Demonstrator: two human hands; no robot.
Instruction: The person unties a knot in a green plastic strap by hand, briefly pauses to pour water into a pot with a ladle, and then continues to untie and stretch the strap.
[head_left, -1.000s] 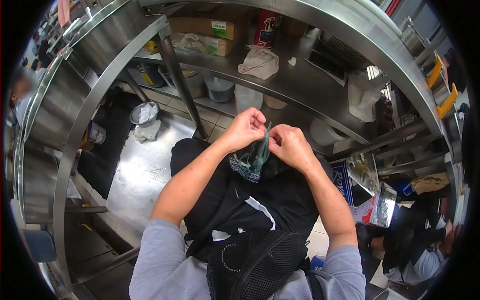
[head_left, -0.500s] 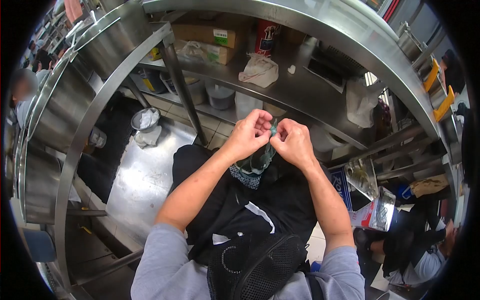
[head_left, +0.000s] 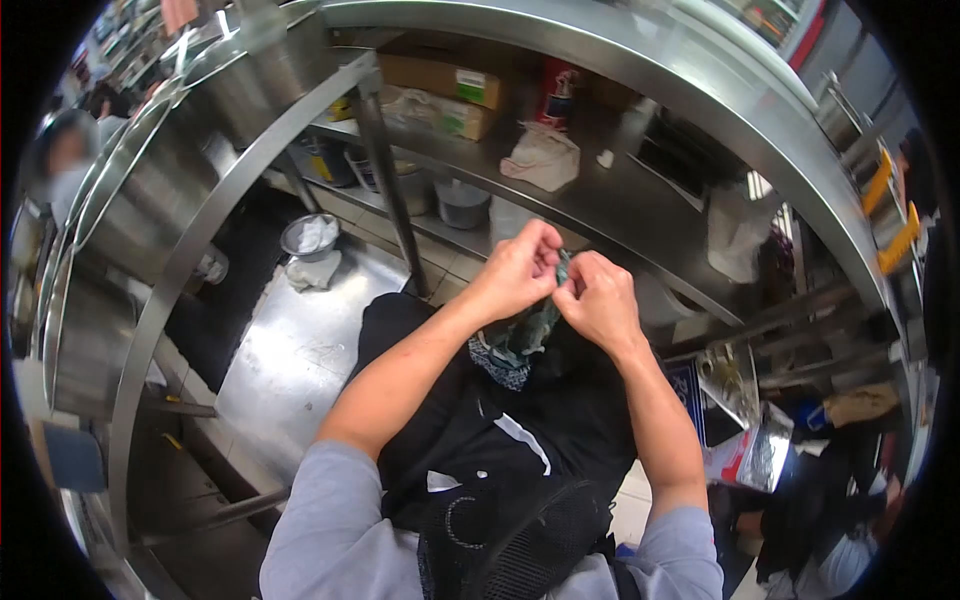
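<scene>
A green patterned cloth (head_left: 530,335) with a dark, white-speckled lower part hangs over my lap. Its narrow twisted top is between my two hands. My left hand (head_left: 520,268) pinches this top from the left, thumb and forefinger together. From the other side my right hand (head_left: 600,298) closes its fingers on the same twisted end. The fingertips of both hands nearly touch, so the exact hold is partly hidden. On my black-clothed lap lie a white strip (head_left: 524,441) and smaller white scraps (head_left: 441,481), with a black mesh item (head_left: 520,535) closer to my body.
A steel shelf (head_left: 620,215) in front carries a cardboard box (head_left: 440,80), a red can (head_left: 556,95) and a white cloth bundle (head_left: 541,157). A bowl with white paper (head_left: 312,235) stands by a metal sheet (head_left: 300,340) at left. Steel posts (head_left: 392,180) and large pots surround me; other people are visible.
My view has shifted slightly, so the shelf sits a little farther right and lower. Both hands keep hold of the cloth's top, with the fingers slightly repositioned.
</scene>
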